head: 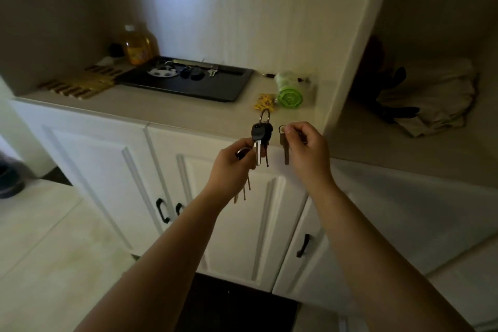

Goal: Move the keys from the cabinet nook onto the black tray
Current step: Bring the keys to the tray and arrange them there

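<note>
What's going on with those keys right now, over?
Left hand holding key bunch. Right hand pinching single key. Black tray ahead, path clear.

1. Both bare forearms reach up and forward from the bottom of the view, converging toward the front edge of the surface [188,113].
2. The left hand [231,167] is just below that edge, knuckles toward the camera, fingers curled closed around a bunch of keys [259,140] — some hang beneath the palm.
3. The right hand [307,148] is level with it, just beside, wrist bent — thumb and forefinger pinch a single key [285,147] by its ring.
</note>
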